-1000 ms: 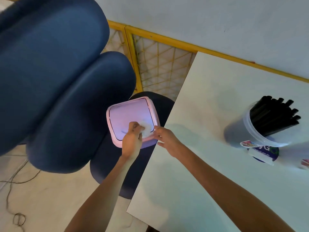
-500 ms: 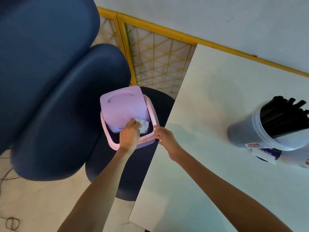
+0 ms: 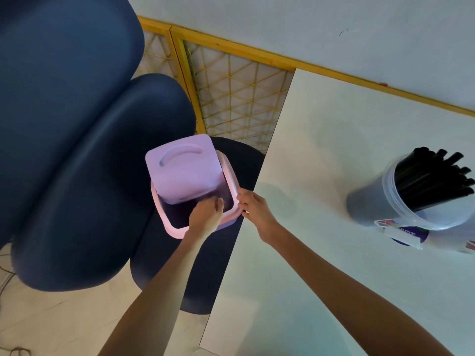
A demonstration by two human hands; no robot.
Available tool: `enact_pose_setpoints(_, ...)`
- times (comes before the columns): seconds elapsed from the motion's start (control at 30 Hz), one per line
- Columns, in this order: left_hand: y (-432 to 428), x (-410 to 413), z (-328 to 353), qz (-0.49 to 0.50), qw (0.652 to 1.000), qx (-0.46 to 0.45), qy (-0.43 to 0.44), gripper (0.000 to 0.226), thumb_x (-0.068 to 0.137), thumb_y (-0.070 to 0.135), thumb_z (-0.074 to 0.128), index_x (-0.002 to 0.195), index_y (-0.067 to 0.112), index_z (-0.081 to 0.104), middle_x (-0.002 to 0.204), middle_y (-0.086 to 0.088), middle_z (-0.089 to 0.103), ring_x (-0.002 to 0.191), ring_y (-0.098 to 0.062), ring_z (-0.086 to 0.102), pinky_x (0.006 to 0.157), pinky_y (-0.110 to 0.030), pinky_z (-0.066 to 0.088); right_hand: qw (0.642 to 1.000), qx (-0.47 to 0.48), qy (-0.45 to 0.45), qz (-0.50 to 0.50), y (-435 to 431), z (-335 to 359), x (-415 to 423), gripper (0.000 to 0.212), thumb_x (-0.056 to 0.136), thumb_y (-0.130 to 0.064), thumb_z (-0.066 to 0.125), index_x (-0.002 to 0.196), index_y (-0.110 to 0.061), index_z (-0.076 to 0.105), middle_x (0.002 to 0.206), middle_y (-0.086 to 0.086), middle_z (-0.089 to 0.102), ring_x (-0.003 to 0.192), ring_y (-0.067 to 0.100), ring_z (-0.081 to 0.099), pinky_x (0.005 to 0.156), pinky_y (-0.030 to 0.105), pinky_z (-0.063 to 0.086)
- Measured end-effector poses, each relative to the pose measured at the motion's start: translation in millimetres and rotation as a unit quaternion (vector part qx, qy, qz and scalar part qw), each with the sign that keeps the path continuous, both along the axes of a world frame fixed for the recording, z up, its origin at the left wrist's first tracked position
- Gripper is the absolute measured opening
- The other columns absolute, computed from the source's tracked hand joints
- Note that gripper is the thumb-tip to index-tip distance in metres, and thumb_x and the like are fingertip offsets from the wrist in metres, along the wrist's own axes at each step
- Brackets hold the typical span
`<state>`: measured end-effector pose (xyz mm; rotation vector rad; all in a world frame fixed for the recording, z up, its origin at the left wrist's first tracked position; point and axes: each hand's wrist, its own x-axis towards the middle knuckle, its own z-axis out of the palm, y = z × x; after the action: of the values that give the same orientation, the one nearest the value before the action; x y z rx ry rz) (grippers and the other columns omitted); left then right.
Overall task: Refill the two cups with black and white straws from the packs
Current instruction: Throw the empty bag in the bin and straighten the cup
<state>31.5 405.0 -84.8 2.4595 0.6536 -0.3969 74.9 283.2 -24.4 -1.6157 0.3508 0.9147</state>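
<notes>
Beside the table point(image 3: 321, 150), on a dark stool point(image 3: 246, 165), sits the pink bin point(image 3: 167, 224) with its swing lid point(image 3: 182, 170) tipped up. My left hand point(image 3: 205, 214) is at the opening, fingers curled with the tips dipped into the dark mouth. I cannot tell whether they pinch anything. My right hand point(image 3: 254, 209) reaches off the table edge, fingers close together and lightly bent, tips resting on the bin's near corner to steady it.

The task's own things are well apart from both hands. The clear cup point(image 3: 401, 217) packed with black straws point(image 3: 434, 178) stands over at the table's right side. I see no white straws and no packs from here.

I judge this to be tidying, not refilling. The risks are small but real:

- The lid could swing down on my left fingers if I pull out carelessly.
- The bin is light and perched on a small stool, so a shove from either hand could tip it to the floor.
- When my right arm swings across to the cup, a fast sweep could knock it over and scatter the straws.
</notes>
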Motion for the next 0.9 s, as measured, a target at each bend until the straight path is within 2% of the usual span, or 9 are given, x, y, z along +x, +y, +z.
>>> enact_pose_setpoints(0.07,-5.1,-1.9,5.1,0.027,0.999,-0.007,-0.047,0.028,0.095,0.020,0.039,0.071,0.010,0.050,0.071,-0.003,0.056,0.072,-0.027,0.058,0.050,-0.026,0.031,1.000,-0.004,-0.007,0.001,-2.2,2.8,-2.5,0.029,0.096,-0.022,0.046,0.119,-0.010,0.058,0.109,0.010,0.059,0.116,0.030,0.055,0.100,0.040,0.046)
enact_pose_setpoints(0.13,-12.5,-1.6,11.1,0.034,0.995,0.005,-0.097,0.026,0.093,0.020,0.043,0.070,0.013,0.052,0.067,0.002,0.055,0.066,-0.022,0.056,0.047,-0.022,0.027,1.000,0.000,-0.014,-0.004,-6.7,7.2,-4.6,0.024,0.096,-0.021,0.045,0.113,-0.011,0.060,0.114,0.016,0.061,0.116,0.032,0.055,0.100,0.043,0.045)
enact_pose_setpoints(0.2,-23.4,-1.1,19.1,0.044,0.985,-0.002,-0.165,0.016,0.092,0.018,0.048,0.085,0.013,0.061,0.079,0.001,0.062,0.071,-0.019,0.059,0.056,-0.022,0.036,1.000,0.007,-0.015,-0.011,-15.9,14.6,-6.9,0.022,0.097,-0.019,0.043,0.106,-0.013,0.062,0.120,0.018,0.061,0.117,0.033,0.055,0.101,0.042,0.043)
enact_pose_setpoints(0.27,-38.0,1.4,29.6,0.040,0.972,-0.029,-0.229,0.015,0.089,0.016,0.056,0.102,0.013,0.063,0.090,0.002,0.066,0.077,-0.015,0.061,0.067,-0.024,0.045,0.999,0.014,-0.017,-0.026,-29.3,21.0,-10.0,0.028,0.099,-0.020,0.040,0.112,-0.008,0.062,0.125,0.018,0.060,0.120,0.033,0.053,0.104,0.041,0.040)
enact_pose_setpoints(0.33,-56.4,4.7,41.1,0.020,0.958,-0.068,-0.277,0.022,0.089,0.013,0.057,0.110,0.014,0.060,0.092,0.005,0.067,0.081,-0.011,0.062,0.073,-0.022,0.050,0.999,0.021,-0.012,-0.045,-45.2,25.1,-12.7,0.033,0.100,-0.023,0.038,0.123,-0.008,0.057,0.128,0.014,0.059,0.122,0.029,0.052,0.104,0.038,0.039)
enact_pose_setpoints(0.43,-90.7,9.7,61.3,0.005,0.939,-0.112,-0.325,0.025,0.091,0.009,0.052,0.115,0.010,0.058,0.092,0.001,0.066,0.081,-0.011,0.061,0.074,-0.021,0.050,0.996,0.024,-0.016,-0.086,-74.9,29.9,-14.3,0.033,0.101,-0.024,0.037,0.127,-0.012,0.054,0.127,0.011,0.059,0.121,0.027,0.052,0.102,0.037,0.040)
enact_pose_setpoints(0.57,-143.3,9.5,78.9,-0.036,0.926,-0.150,-0.344,0.023,0.091,0.006,0.049,0.112,0.008,0.058,0.081,0.001,0.064,0.074,-0.014,0.061,0.068,-0.024,0.050,0.991,0.031,-0.031,-0.129,-132.3,40.6,-18.3,0.033,0.101,-0.022,0.036,0.125,-0.012,0.055,0.125,0.013,0.060,0.120,0.029,0.053,0.102,0.039,0.040)
enact_pose_setpoints(0.67,-182.6,5.8,83.3,-0.057,0.923,-0.165,-0.344,0.021,0.091,0.013,0.047,0.108,0.009,0.059,0.073,-0.003,0.066,0.065,-0.017,0.064,0.062,-0.026,0.050,0.985,0.029,-0.040,-0.163,-180.1,45.1,-23.4,0.032,0.101,-0.020,0.036,0.125,-0.010,0.055,0.125,0.014,0.060,0.121,0.030,0.053,0.102,0.040,0.040)
enact_pose_setpoints(0.9,-282.4,-7.4,80.8,-0.074,0.923,-0.264,-0.271,0.017,0.093,0.006,0.047,0.092,0.012,0.062,0.068,-0.004,0.066,0.060,-0.013,0.064,0.064,-0.030,0.056,0.967,0.014,-0.057,-0.247,-287.3,46.7,-31.2,0.030,0.098,-0.025,0.044,0.121,-0.008,0.055,0.120,0.014,0.062,0.105,0.026,0.058,0.097,0.038,0.043)
